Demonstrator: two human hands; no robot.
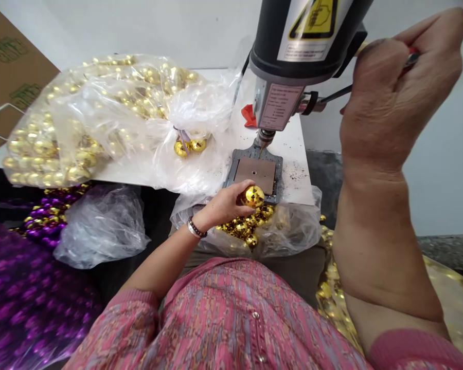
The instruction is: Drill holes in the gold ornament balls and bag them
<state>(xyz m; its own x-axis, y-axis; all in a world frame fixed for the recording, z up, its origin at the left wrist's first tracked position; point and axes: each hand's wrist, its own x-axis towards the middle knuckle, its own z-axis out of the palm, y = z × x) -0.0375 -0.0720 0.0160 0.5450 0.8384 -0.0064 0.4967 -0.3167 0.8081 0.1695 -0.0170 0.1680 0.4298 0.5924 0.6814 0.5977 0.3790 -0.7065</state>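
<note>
A shiny gold mirrored ball (254, 196) is held between the thumb and fingers of my left hand (235, 199), just in front of the drill press base (280, 169). On that base lies a flat brown plate (260, 172) with a small hole in it. Above the plate hangs the drill chuck (265, 136) with a thin bit, under the dark motor housing (297, 46). My right hand (401, 92) is raised at the right, its fingers wrapped round the drill press feed handle (412, 57). More gold balls (241, 226) lie in an open plastic bag below my left hand.
A big clear bag of gold balls (42, 149) covers the left of the white table (297, 154). Dark shavings lie around the base, and a red scrap (249, 116) behind it. Purple balls (48, 221) and a crumpled plastic bag (104, 226) are at lower left. A cardboard box (15, 67) stands behind.
</note>
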